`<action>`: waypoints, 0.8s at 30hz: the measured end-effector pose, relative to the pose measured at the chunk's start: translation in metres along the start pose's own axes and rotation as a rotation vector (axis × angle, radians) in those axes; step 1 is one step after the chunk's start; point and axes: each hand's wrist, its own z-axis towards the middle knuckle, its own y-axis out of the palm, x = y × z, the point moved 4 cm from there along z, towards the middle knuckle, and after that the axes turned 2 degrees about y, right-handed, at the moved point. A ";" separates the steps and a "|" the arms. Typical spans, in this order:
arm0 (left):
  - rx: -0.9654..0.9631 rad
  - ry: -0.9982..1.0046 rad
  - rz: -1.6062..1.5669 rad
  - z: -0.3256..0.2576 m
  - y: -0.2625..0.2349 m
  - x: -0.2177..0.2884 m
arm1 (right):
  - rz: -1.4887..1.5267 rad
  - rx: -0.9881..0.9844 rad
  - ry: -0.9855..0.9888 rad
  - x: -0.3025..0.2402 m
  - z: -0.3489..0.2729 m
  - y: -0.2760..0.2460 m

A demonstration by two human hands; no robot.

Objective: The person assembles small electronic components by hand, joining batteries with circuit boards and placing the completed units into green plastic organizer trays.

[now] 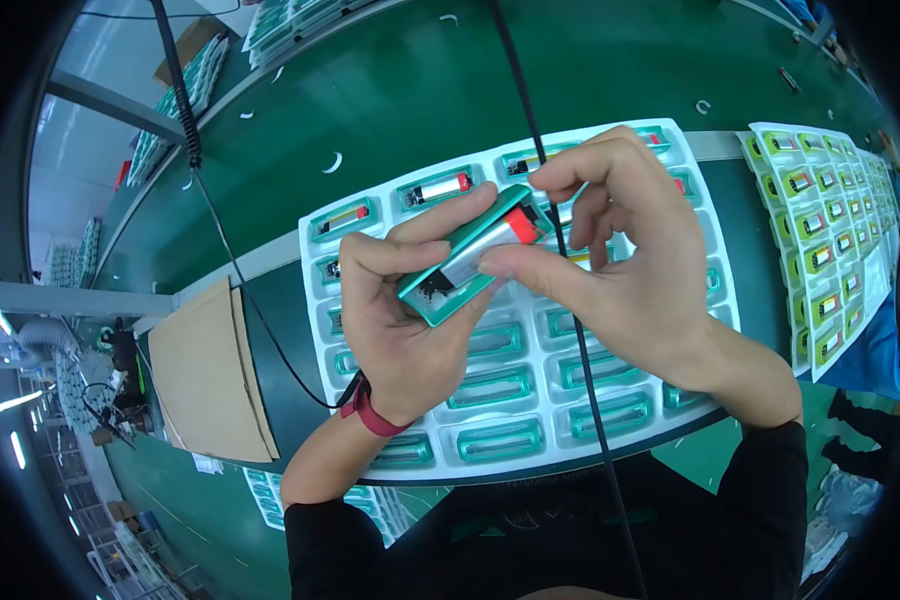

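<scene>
My left hand (395, 290) grips a green rectangular plastic case (433, 312) over a white tray (490, 462), fingers along one long side and thumb beneath. Inside the case lies a silver cylindrical cell (475, 255) with a red end and a black end. My right hand (640, 260) is closed at the upper right of the case. Its thumb presses near the cell's red end, and its index finger bends toward the case's far corner. In the tray's far rows sit similar green cases with cells (440, 189); the near rows hold green cases showing no cell. Both hands hide the tray's middle.
A black cable (587, 370) hangs in front of my right hand; a coiled cord (178, 85) hangs at the left. Flat cardboard (210, 370) lies left of the tray. Stacked trays with yellow-green cases (820, 256) stand at right. White curved scraps (333, 162) dot the green surface beyond.
</scene>
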 end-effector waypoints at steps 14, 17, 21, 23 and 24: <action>0.011 0.063 0.096 0.001 0.007 0.002 | 0.100 0.047 -0.072 -0.002 -0.006 0.006; 0.006 0.204 0.105 0.000 0.007 0.003 | 0.372 -0.057 0.275 0.009 -0.006 0.012; 0.005 0.108 0.006 0.001 0.004 -0.002 | 0.341 -0.060 0.228 0.008 -0.008 0.011; 0.007 0.076 -0.031 0.001 0.004 -0.004 | 0.327 -0.034 0.241 0.003 -0.007 0.010; 0.025 0.058 -0.141 0.000 0.004 -0.004 | 0.327 -0.053 0.269 0.002 -0.006 0.011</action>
